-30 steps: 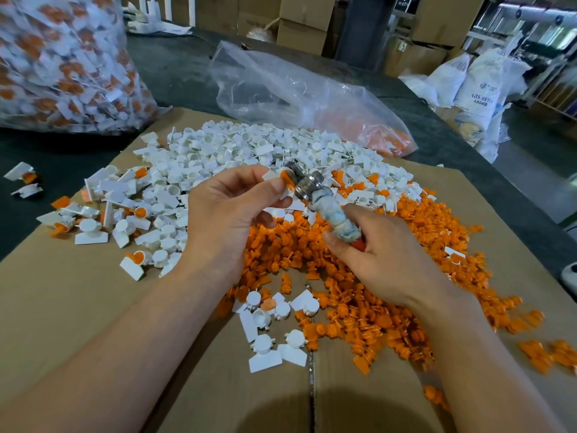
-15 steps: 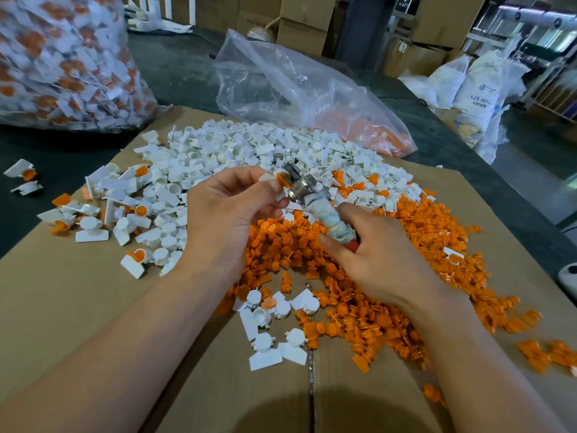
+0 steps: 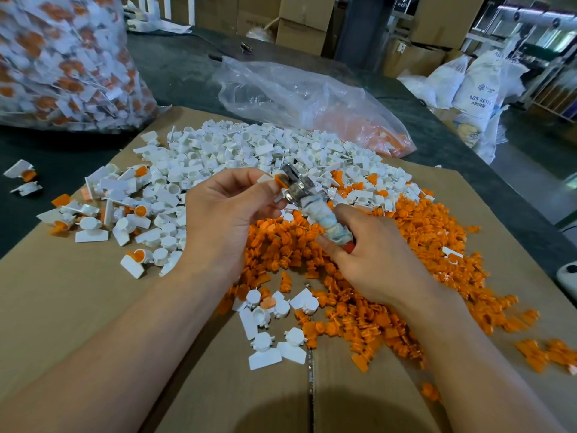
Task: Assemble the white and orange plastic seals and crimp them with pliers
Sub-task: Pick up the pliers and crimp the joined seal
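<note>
A: Nearest us on the cardboard sheet (image 3: pixel 93 307) lie a few white seal bodies (image 3: pixel 271 348), and just beyond them our hands meet above the orange pile (image 3: pixel 359 310). What are we holding?
B: Our right hand (image 3: pixel 371 264) is wrapped round the cloth-bound handles of the pliers (image 3: pixel 324 217), with the wrist low and the forearm coming in from the right. Our left hand (image 3: pixel 224 220), palm turned towards us, pinches one seal (image 3: pixel 276 178) between thumb and fingertips and presents it to the metal jaws
A: How will that seal handle?
B: We judge it light, small and stiff, and smooth enough to slip, so we would take it by the flat white tag and leave the orange cap free. The pliers look heavy beside it, and the cloth should give us grip
A: Are the jaws closed on it?
B: We cannot tell, because the head hides the contact
A: And farther off?
B: The white pile (image 3: pixel 249 151) on the cardboard, then a clear bag (image 3: pixel 296 95) and a full bag of finished seals (image 3: pixel 56 64) on the dark desk (image 3: pixel 175 64)
</note>
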The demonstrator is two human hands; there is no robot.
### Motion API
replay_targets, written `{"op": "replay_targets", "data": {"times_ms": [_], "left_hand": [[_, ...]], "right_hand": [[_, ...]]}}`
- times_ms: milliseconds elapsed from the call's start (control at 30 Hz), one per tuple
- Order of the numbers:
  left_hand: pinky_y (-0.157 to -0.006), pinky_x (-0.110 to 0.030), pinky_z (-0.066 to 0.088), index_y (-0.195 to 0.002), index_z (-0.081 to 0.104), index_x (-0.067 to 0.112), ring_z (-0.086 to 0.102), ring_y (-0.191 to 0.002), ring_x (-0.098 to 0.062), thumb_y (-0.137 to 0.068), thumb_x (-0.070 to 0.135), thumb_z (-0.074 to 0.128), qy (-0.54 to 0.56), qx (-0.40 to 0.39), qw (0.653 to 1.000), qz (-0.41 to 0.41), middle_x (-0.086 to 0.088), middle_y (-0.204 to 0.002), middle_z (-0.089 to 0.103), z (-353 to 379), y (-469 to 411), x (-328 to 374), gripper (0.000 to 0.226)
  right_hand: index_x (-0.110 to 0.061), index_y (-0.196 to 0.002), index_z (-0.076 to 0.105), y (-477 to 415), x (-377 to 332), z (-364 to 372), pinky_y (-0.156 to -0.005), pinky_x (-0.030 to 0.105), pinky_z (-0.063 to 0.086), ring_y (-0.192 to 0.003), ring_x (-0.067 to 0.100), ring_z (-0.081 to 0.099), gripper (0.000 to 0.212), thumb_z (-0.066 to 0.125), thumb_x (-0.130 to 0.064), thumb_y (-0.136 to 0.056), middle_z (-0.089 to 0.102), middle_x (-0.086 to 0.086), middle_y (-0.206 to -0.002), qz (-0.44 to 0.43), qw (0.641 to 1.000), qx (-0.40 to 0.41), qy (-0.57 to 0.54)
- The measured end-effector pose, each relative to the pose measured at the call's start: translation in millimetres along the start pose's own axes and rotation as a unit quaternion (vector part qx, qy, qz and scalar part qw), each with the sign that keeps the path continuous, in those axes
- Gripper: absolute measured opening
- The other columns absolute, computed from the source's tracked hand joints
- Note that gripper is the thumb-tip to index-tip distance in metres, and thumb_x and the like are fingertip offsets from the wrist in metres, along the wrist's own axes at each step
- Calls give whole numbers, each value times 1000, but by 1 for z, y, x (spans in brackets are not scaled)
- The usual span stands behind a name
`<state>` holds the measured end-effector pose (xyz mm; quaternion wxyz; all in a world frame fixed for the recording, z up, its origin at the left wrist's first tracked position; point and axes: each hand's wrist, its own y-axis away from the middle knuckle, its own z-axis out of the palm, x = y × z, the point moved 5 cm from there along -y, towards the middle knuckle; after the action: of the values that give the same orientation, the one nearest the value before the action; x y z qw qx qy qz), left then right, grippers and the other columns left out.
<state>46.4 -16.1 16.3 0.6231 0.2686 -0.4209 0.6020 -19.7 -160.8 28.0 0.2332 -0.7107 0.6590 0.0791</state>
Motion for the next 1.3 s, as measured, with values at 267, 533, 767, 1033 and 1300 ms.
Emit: {"op": "replay_targets", "data": {"times_ms": [267,533,767,1033,1300], "left_hand": [[-46,-16,47,-65,62,8,59,-46,-9,-78,-12,59,-8,2,1000,0,4,-53,62,0,1,1,24],[-46,-17,48,-61,64,10,58,-47,-10,-77,-12,61,-5,5,1000,0,0,-54,63,1,1,3,27],[-44,-15,47,-64,63,8,60,-46,-11,-77,-10,62,-7,16,999,-32,0,-52,62,0,1,0,22],[-41,-14,46,-69,65,6,64,-48,-14,-78,-1,64,0,37,995,-88,-2,-52,63,-6,0,-6,12],[-37,-14,43,-68,64,6,61,-44,-12,-82,0,61,-40,31,992,-113,2,-46,57,-7,2,-8,15]], "right_hand": [[-25,-82,42,0,-1,0,-58,27,35,-53,7,42,19,60,-21,-87,43,-10,-60,2,1000,0,19],[-31,-74,35,0,-1,2,-55,30,33,-50,7,40,29,60,-24,-87,40,-9,-57,0,1000,10,26],[-27,-76,38,0,2,1,-48,23,30,-56,3,42,25,56,-44,-83,42,-11,-63,18,999,24,21],[-26,-92,40,-4,40,-21,-52,23,27,-69,3,41,46,50,-65,-69,41,-15,-79,129,985,97,63],[-11,-111,51,-5,68,-24,-73,32,36,-98,22,51,70,61,-64,-67,51,-1,-99,185,969,86,137]]}}
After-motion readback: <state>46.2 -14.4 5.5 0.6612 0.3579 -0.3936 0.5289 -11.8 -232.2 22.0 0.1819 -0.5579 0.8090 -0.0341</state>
